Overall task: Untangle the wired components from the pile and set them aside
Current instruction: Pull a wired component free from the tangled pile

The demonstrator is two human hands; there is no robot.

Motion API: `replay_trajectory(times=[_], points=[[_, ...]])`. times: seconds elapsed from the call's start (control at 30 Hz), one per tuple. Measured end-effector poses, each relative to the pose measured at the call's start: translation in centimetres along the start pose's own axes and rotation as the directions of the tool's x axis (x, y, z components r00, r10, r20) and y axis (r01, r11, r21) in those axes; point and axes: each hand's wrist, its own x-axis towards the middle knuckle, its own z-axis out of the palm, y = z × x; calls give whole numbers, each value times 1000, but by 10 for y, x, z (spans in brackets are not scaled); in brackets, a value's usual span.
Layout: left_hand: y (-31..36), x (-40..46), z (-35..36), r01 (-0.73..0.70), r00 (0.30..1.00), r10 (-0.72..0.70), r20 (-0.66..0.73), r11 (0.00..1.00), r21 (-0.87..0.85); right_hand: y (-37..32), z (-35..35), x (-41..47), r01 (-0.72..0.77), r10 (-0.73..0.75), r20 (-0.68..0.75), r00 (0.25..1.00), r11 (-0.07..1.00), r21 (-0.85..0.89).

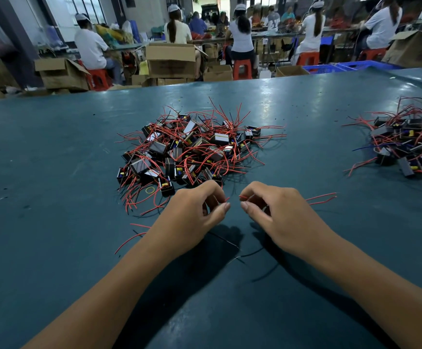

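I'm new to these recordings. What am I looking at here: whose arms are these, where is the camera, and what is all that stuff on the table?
There is no machine. A person wears a camera on the head, looking down at their own bare arms. The left hand and right hand each pinch thin red wires just above the blue-green table. Ahead lies a tangled pile of small black boxy components with red leads. A second pile lies far right. A yellow rubber band lies by the near pile. Other workers sit behind.
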Motion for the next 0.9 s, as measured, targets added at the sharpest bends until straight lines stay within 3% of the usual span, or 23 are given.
replay_trajectory(times=[0.2, 0.33, 0.67, 0.9], points=[[-1, 0, 0, -7, 1000, 8, -10, 1000, 11, -6, 3, 0, -7, 21, -80, 997, 985, 171], [-5, 0, -1, 0, 1000, 0, 21, 1000, -10, -6, 6, 0, -96, 136, -95, 986, 936, 339], [-6, 0, -4, 54, 998, -53, 35, 998, -44, -4, 6, 1, -112, 114, -3, 993, 976, 187], [-2, -1, -4, 51, 998, -48, 37, 996, -66, -6, 8, 0, -162, 193, -71, 979, 936, 314]])
